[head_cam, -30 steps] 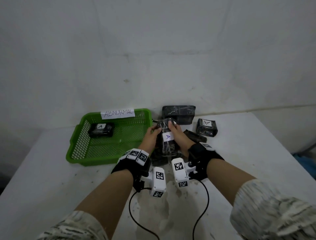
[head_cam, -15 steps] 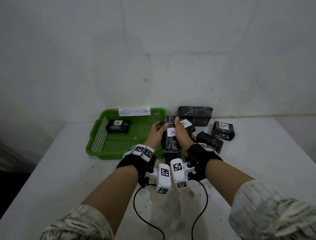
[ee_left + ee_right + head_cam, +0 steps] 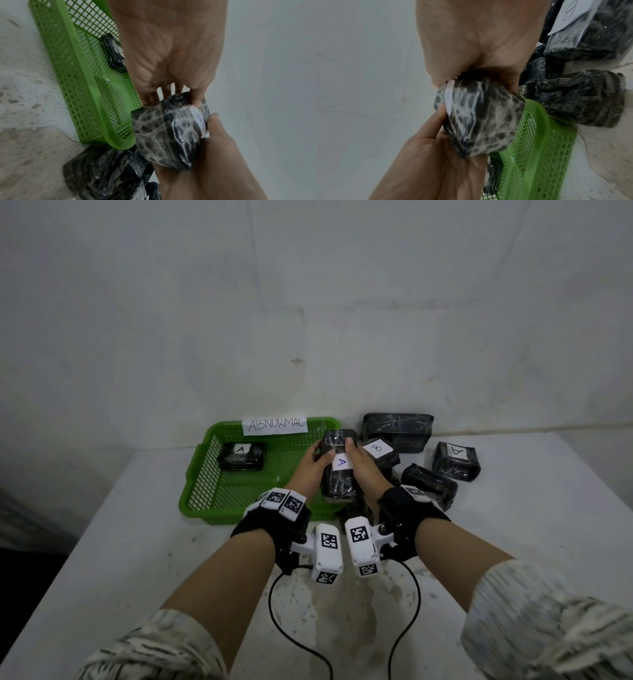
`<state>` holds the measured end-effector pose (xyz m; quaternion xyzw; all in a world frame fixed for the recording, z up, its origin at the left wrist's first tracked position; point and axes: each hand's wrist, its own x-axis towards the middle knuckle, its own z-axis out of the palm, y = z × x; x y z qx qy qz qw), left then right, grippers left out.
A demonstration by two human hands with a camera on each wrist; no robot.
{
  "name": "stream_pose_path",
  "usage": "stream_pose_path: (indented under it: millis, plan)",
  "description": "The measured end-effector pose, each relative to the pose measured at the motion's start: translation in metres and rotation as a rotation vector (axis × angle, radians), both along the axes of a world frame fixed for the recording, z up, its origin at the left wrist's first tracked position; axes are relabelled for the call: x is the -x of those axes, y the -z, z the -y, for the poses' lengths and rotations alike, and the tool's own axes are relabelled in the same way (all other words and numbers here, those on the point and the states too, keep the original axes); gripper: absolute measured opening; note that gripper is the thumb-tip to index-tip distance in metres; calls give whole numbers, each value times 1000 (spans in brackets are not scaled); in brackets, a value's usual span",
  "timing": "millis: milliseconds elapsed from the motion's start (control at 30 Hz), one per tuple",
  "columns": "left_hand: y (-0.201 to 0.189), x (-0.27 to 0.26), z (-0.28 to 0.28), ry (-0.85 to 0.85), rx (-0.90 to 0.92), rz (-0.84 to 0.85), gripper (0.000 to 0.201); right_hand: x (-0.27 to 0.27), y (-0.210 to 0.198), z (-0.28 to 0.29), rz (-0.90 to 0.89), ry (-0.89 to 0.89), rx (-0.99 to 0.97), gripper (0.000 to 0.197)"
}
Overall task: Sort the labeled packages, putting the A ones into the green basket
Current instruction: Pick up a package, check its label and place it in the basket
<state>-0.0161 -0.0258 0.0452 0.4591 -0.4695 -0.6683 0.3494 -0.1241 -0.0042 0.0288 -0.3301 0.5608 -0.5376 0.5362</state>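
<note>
Both hands are curled round one black package labelled A: the left hand grips its left side, the right hand its right. It is held above the right rim of the green basket, long axis pointing away from the person, label uppermost. One A package lies inside the basket.

— From my screen, the package I hold between both hands is black, glossy wrap, with a white label and a blue A.

— And left of the hands?

— A bright green mesh basket; my sleeves are mottled cream and grey, the counter white, stained brown.
</note>
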Motion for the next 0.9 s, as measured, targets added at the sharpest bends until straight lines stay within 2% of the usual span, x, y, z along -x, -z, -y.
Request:
stream_pose_path:
  millis: [67, 233, 467, 600, 733, 900]
  plan:
    - [1, -1, 1, 1, -4, -12, 48, 1, 2, 0, 46, -24, 2, 39]
    - [6, 0, -3, 46, -34, 6, 47, 6, 2, -2, 59, -17, 29, 39]
    - [10, 0, 3, -33, -1, -37, 50, 7, 4, -3, 52, -127, -9, 39]
    - [13, 0, 3, 33, -30, 12, 48, 9, 9, -2, 19, -59, 15, 29]
    - [17, 0, 5, 27, -39, 30, 53, 10, 8, -4, 74, -82, -23, 32]
    - [21, -2, 8, -12, -35, -7, 48, 17, 6, -7, 117, -191, -45, 50]
